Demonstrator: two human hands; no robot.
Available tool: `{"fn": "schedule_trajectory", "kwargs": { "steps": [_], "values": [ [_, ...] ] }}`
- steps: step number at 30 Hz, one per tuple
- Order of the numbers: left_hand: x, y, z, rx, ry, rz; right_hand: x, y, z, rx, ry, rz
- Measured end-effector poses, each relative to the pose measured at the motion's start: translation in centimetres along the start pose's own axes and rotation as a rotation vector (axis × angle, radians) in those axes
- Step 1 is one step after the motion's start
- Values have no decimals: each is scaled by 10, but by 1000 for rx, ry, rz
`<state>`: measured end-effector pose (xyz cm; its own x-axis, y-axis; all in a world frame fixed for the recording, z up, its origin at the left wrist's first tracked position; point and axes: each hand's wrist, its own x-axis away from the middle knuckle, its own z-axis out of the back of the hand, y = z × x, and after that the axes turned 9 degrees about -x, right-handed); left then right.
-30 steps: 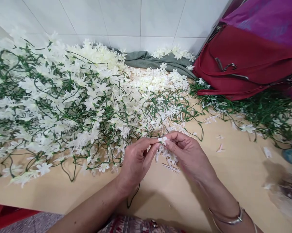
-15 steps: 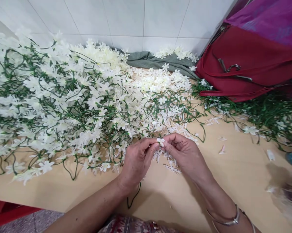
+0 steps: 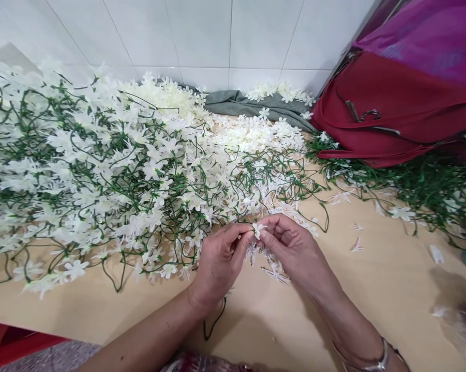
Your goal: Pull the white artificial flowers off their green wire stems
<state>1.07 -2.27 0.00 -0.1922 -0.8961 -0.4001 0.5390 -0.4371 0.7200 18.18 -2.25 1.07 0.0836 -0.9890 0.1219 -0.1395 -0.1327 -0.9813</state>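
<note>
A small white artificial flower (image 3: 258,230) is pinched between both hands above the table. My left hand (image 3: 223,256) is closed on its left side, thumb against forefinger. My right hand (image 3: 295,248) grips its right side the same way. A thin green stem (image 3: 214,321) hangs out below my left hand; its upper part is hidden. Just under the fingers lie loose white stamen pieces (image 3: 275,275). Close beyond my hands spreads a big heap of white artificial flowers on green stems (image 3: 112,170).
Loose white petals (image 3: 252,135) lie behind the heap, before a grey cloth (image 3: 240,102) along the tiled wall. A red bag (image 3: 395,108) stands at the back right, over a pile of green stems (image 3: 426,181). A plastic bag (image 3: 465,320) sits at the right edge.
The white flower shows more of its petals between the fingertips than before. Both hands keep their pinch, and the whole view has shifted slightly.
</note>
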Motion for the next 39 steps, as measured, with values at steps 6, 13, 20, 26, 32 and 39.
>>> {"fn": "schedule_trajectory", "kwargs": {
  "steps": [6,13,20,26,32,39],
  "values": [
    [0,2,0,42,16,58,4,-1,-1,137,20,125],
    [1,-1,1,35,-27,45,1,-3,9,219,9,248],
    [0,-3,-1,53,-6,-61,1,-3,15,179,-26,61],
    [4,-5,-2,-62,-63,-55,3,-1,12,444,-49,244],
    [2,-5,-3,-23,-48,-31,4,-4,10,554,-66,461],
    [0,-5,-2,19,-3,-25,4,-4,10,440,4,309]
  ]
}}
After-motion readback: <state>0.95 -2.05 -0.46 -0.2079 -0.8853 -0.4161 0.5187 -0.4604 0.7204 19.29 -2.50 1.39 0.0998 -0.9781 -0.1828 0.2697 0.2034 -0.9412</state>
